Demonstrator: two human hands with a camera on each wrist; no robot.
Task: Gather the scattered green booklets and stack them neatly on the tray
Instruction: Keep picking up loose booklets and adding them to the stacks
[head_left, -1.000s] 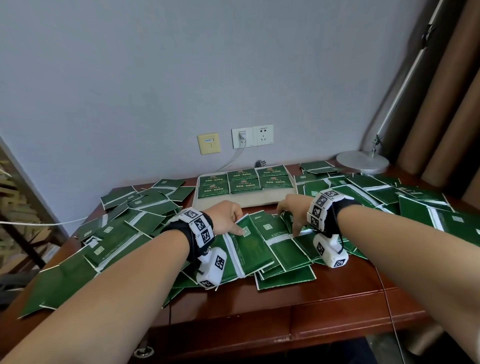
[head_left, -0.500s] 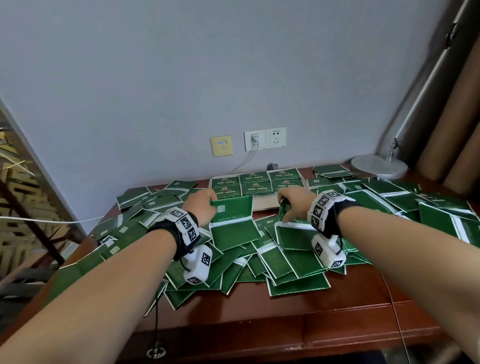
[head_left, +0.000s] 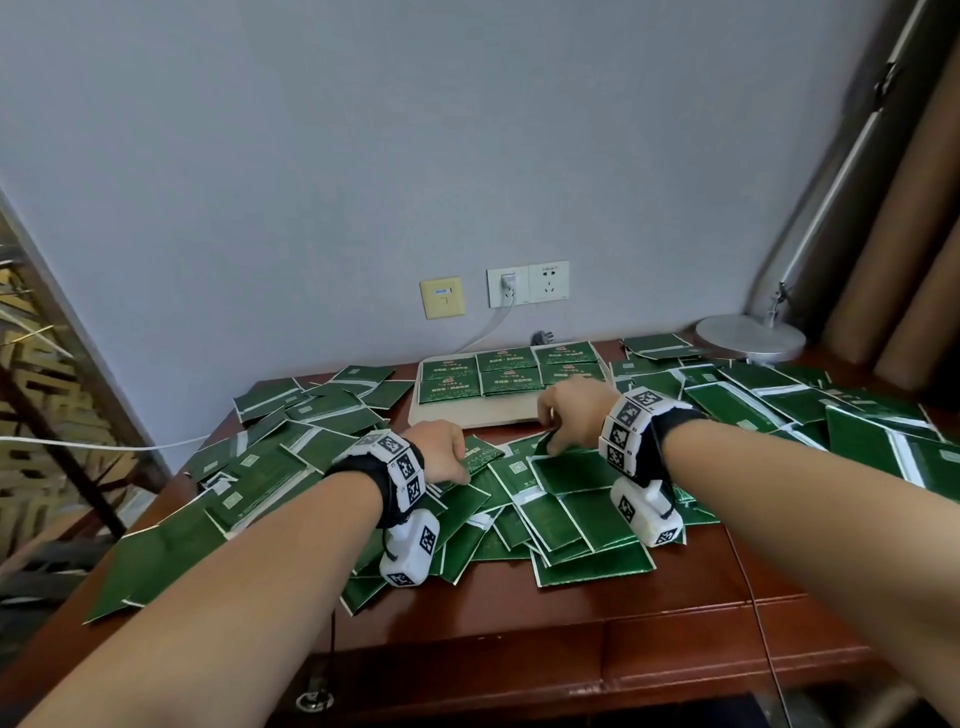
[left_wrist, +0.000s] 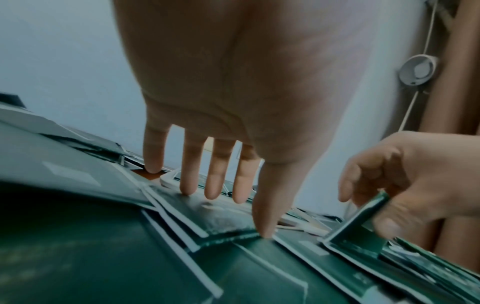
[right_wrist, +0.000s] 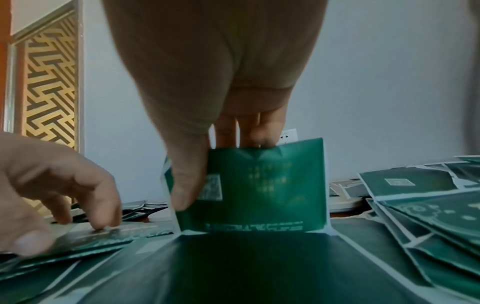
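The left hand (left_wrist: 233, 102) is now laid flat, fingers spread, on a closed booklet (left_wrist: 207, 216); the right grip (right_wrist: 221, 160) pinches a half-folded booklet (right_wrist: 259, 185), apparently mid-closing, before stacking.

Booklets (head_left: 582, 470): green paper covers, slight sheen, white-edged, thin enough to bend; the one lifted at its edge (right_wrist: 262, 185) shows pale printed text. Tray (head_left: 470, 415): off-white, matt, looks like plastic. Desk (head_left: 597, 613): reddish-brown wood, varnished, glossy. Wall (head_left: 363, 156): smooth matt grey paint. Sockets (head_left: 527, 283): white glossy plastic. Lamp base (head_left: 748, 340), far right: brushed silver metal. Wrist bands (head_left: 397, 467): black cloth carrying white hard plastic blocks. Screen (right_wrist: 49, 82), far left: gold lattice, metallic look.
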